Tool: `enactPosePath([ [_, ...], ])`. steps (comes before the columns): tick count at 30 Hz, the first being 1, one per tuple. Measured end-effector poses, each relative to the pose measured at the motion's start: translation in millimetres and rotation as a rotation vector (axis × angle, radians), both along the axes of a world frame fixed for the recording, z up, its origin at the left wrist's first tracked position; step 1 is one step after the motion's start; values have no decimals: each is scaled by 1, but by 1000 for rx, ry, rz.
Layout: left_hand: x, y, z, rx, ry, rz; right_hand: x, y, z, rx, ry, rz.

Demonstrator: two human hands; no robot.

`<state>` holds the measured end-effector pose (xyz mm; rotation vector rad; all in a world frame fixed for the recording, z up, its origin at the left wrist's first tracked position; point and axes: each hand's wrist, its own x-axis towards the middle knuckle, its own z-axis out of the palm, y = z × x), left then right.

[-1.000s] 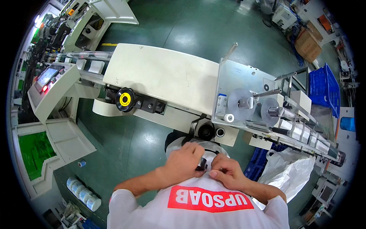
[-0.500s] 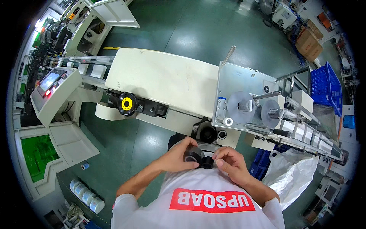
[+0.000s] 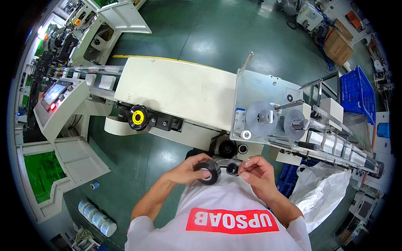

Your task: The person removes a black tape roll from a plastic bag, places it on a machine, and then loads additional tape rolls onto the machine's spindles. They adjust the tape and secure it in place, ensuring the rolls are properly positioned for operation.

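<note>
Floor: green workshop floor (image 3: 201,37) beneath a cream machine (image 3: 176,90) with a metal spool plate (image 3: 268,108).
Left hand (image 3: 190,169): grip clamped around a black tape roll (image 3: 208,171), held at chest height.
Right hand (image 3: 257,171): fingertips pinched on a small black ring (image 3: 231,169), just beside the roll.

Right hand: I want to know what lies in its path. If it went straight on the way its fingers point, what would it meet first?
Probably the small black ring at the right hand fingers, then the black roll in the left hand; depth is unclear.
</note>
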<state>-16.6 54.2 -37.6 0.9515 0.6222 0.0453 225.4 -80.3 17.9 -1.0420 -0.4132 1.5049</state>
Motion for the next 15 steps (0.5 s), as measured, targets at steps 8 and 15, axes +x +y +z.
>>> enactPosePath([
  [8, -8, 3, 0, -180, -50, 275, -1, 2, -1, 145, 38, -109],
  [15, -1, 5, 28, -348, -53, 535, 0, 3, 1, 305, -14, -189],
])
